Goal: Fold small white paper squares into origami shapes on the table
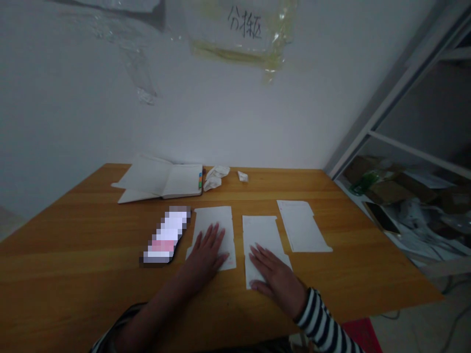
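My left hand [206, 255] lies flat, fingers stretched, on a sheet of white paper [215, 215] with notched edges. A second notched sheet [259, 228] is under my right hand [274, 274], whose fingers are also stretched out and hold nothing. To the right rests a third sheet [303, 225], untouched by either hand. Left of my left hand is a phone [165, 235] with its lit screen blurred into blocks.
Toward the back of the wooden table [73, 235] an open notebook [184, 179] lies beside crumpled paper [217, 176] and a small scrap [243, 176]. A handwritten sign [245, 24] is taped to the wall. Right of the table, a shelf [437, 267] holds boxes and clutter.
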A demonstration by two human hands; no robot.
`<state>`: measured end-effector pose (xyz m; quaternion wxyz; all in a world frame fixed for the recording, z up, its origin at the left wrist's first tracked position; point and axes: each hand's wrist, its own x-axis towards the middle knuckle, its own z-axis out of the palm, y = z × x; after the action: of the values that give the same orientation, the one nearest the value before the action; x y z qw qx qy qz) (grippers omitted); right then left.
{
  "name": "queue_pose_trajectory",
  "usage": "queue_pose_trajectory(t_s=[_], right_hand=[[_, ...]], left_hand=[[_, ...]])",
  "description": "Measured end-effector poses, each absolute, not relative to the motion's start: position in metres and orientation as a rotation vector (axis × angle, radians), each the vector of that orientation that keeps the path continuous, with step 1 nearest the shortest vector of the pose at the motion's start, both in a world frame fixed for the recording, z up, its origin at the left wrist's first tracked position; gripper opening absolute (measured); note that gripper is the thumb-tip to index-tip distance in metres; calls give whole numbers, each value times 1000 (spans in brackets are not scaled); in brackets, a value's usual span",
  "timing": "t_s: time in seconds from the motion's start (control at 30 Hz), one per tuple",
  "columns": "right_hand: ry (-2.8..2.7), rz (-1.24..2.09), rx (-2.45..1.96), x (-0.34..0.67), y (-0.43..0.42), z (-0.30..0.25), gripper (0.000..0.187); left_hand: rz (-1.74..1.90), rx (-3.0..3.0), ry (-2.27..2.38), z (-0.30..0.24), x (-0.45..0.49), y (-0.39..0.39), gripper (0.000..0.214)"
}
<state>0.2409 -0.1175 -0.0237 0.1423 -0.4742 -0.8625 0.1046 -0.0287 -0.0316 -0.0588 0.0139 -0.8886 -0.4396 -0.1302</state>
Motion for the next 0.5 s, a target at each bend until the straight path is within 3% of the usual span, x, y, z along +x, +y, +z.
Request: queue_pose_trajectory(t_s=[0.23, 0.4, 0.5], right_hand=[[-2063, 422, -1432, 243, -116, -26, 36], [-1405, 560, -1493, 241, -84, 18, 40], [-1348, 544, -1371, 211, -68, 45, 43]], left_hand=[[-653, -2728, -1624, -40, -51, -34, 62], [-792, -2685, -1725, -45, -67, -50, 59], [-907, -2686, -1776, -47, -66, -56, 60]])
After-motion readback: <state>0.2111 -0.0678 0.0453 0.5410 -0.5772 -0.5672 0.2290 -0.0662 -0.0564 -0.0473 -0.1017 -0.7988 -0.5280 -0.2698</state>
